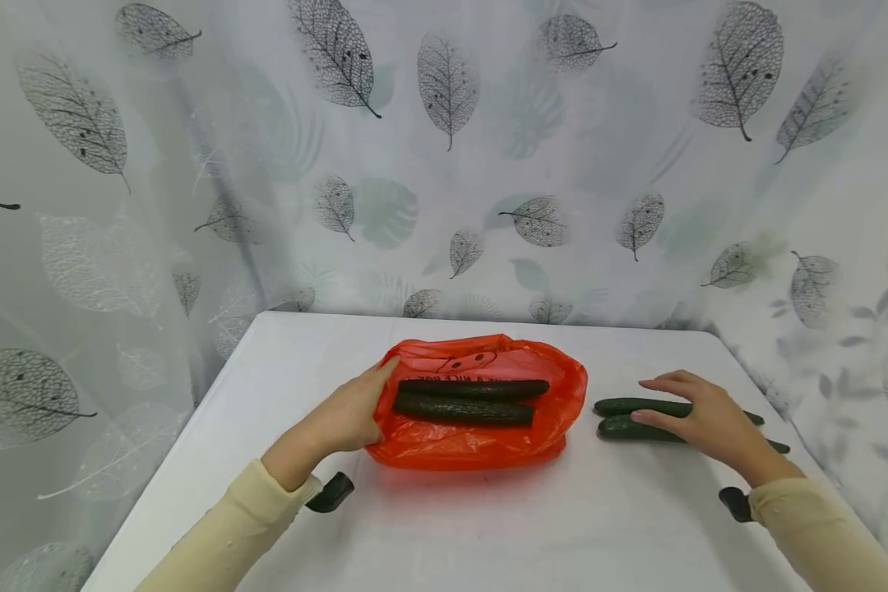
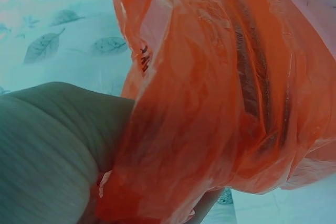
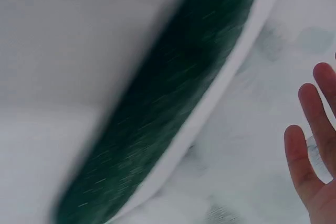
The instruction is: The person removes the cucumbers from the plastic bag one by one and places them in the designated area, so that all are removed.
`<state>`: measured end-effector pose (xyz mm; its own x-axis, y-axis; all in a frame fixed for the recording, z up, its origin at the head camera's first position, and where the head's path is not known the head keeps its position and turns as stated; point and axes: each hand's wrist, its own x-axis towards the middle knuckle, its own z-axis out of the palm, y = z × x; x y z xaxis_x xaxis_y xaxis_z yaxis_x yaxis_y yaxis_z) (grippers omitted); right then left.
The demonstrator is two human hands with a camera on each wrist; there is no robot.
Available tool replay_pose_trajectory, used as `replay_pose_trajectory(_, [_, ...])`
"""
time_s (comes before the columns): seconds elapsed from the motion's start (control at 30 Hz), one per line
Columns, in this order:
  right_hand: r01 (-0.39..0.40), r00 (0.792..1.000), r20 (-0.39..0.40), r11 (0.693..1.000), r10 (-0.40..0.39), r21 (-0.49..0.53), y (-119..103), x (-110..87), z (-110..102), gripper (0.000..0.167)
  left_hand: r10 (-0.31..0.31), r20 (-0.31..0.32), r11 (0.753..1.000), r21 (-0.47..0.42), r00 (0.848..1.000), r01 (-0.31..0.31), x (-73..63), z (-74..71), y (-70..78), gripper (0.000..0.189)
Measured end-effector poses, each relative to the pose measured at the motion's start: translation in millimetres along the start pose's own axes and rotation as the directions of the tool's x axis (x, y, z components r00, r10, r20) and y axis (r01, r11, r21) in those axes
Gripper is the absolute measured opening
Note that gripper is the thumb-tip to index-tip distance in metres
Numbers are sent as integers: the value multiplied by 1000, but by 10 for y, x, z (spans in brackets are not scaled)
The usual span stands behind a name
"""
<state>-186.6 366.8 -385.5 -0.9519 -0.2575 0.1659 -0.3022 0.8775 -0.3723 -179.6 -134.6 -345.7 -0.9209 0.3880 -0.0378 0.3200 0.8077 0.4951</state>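
Observation:
A red plastic bag (image 1: pixel 481 457) lies with its mouth spread, two dark green cucumbers (image 1: pixel 462 409) side by side in it. My left hand (image 1: pixel 348 415) grips the bag's left edge; in the left wrist view red film covers part of the fingers. Over at the right, two more cucumbers (image 1: pixel 625 427) lie next to each other on the table. Above them hovers my right hand (image 1: pixel 710 423), thumb and fingers spread apart, partly blocking the sight of them. One cucumber (image 3: pixel 157 108) crosses the right wrist view, left of the spread fingers (image 3: pixel 310 114).
The white table (image 1: pixel 503 526) stands against a curtain (image 1: pixel 444 164) printed with leaves, which hangs behind it and on both sides. A black band shows at each wrist, by the cream sleeves (image 1: pixel 229 510).

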Motion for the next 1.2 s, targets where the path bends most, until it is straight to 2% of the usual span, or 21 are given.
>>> replay_pose_trajectory(0.1, [73, 996, -45, 997, -73, -8, -309, 71, 3, 61, 4, 0, 1000, 3, 1000, -4, 8, 1, -3, 102])
replay_pose_trajectory(0.2, [159, 981, -110, 987, -162, -38, -616, 113, 21, 56, 4, -1, 1000, 9, 1000, -4, 16, -3, -9, 102])
replay_pose_trajectory(0.27, [219, 962, -149, 973, -228, -72, -810, 134, 34, 53, 6, 0, 1000, 13, 1000, -6, 17, -14, 2, 102])
replay_pose_trajectory(0.43, [373, 893, -229, 921, -388, -110, -1226, 229, 103, 54, 13, -3, 1000, 22, 1000, -13, 11, -25, 23, 102])
replay_pose_trajectory(0.57, [453, 853, -264, 890, -449, -50, -1485, 328, 196, 55, 14, -6, 1000, 25, 1000, -13, 16, 0, 29, 102])
replay_pose_trajectory(0.73, [520, 831, -281, 850, -481, 83, -1762, 451, 310, 50, 19, -8, 999, 38, 1000, -19, 21, 37, 49, 102])
replay_pose_trajectory(0.93, [491, 856, -315, 836, -410, 245, -2025, 568, 405, 47, 23, -12, 998, 62, 1000, -22, 16, 48, 66, 101])
replay_pose_trajectory(1.07, [429, 890, -319, 837, -327, 341, -2123, 648, 461, 46, 17, -3, 998, 65, 1000, -16, 14, 54, 64, 101])
replay_pose_trajectory(1.2, [334, 936, -269, 818, -228, 468, -2147, 747, 547, 44, 23, -2, 998, 65, 1000, -23, 15, 52, 59, 101])
